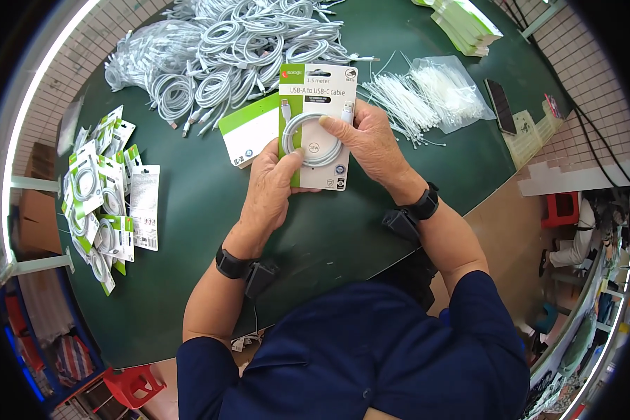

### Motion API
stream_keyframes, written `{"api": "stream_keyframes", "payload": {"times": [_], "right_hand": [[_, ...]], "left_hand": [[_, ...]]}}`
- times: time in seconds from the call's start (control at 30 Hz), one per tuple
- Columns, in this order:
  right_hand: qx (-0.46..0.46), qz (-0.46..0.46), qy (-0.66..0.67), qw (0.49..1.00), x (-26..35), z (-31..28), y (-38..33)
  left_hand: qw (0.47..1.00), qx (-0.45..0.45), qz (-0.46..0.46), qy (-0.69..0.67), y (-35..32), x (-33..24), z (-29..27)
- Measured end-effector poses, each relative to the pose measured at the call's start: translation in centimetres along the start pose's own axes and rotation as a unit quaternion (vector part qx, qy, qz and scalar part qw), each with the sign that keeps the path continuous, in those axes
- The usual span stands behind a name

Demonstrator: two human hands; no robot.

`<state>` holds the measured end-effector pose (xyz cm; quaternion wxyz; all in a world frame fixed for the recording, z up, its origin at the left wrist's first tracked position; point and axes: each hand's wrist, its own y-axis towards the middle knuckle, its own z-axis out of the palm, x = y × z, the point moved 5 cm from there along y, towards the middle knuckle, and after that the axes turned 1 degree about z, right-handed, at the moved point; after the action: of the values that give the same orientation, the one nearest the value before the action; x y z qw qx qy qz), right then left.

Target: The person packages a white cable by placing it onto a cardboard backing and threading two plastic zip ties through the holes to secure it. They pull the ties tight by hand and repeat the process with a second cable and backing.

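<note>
Centre: white-and-green rectangular cardboard hanging card (308,134), held upright above the table, its printed front toward the wearer, a round coil of white cable (320,163) fastened to it.
Right hand (374,145): fingers closed around the card's right edge, mostly hidden behind it, thumb pressed on the upper right of the coil.
Left hand (268,183): closed on the card's lower left, thumb in front against the coil's lower left, the other fingers behind.
Wrists: a black strap with a small black box on each.
Table: broad, dark green top (371,231) with a curved far side.
Just beyond the left hand: white cardboard packaging with a green band (250,131), lying flat; one piece or several, I can't tell from here.
Left side: loose pile of carded white cables (98,203), overlapping, one showing its pale back.
Far side: large heap of coiled grey-white cables (234,52).
Beyond the right hand: thin white plastic ties (401,105), beside a clear plastic bag (462,87) of more; a dark rectangular phone (500,106) lies near.
Far right: stacked green-and-white cards (465,28).
</note>
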<state>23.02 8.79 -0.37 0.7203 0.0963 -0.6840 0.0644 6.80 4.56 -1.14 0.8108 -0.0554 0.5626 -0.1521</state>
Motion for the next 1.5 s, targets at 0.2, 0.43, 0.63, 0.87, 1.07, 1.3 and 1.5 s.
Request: {"api": "stream_keyframes", "payload": {"times": [0.2,0.43,0.63,0.87,1.07,1.3,1.5], "right_hand": [[-0.114,-0.205,-0.177,0.956,6.1,-0.9,-0.3],[0.059,-0.362,-0.484,0.794,13.3,4.7,-5.7],[0.066,-0.259,-0.404,0.875,10.1,4.6,-5.2],[-0.036,-0.125,-0.076,0.989,6.7,2.7,-3.3],[-0.017,-0.112,-0.075,0.991,5.0,3.1,-2.7],[-0.013,-0.095,0.008,0.995,3.1,3.8,-1.9],[-0.009,-0.104,0.083,0.991,2.2,4.3,-1.6]], "left_hand": [[0.972,0.007,0.152,0.178,0.0,-3.6,-2.1],[0.753,0.103,0.336,0.557,-3.7,-8.9,0.8],[0.679,0.023,0.510,0.527,-5.2,-11.0,2.8],[0.803,-0.114,0.404,0.423,-4.6,-10.5,0.9],[0.970,-0.018,0.196,0.141,-1.5,-7.3,-2.2],[0.995,0.037,0.092,-0.005,-0.9,-4.7,-2.5],[0.994,0.023,0.105,0.004,-0.8,-3.8,-2.7]]}}
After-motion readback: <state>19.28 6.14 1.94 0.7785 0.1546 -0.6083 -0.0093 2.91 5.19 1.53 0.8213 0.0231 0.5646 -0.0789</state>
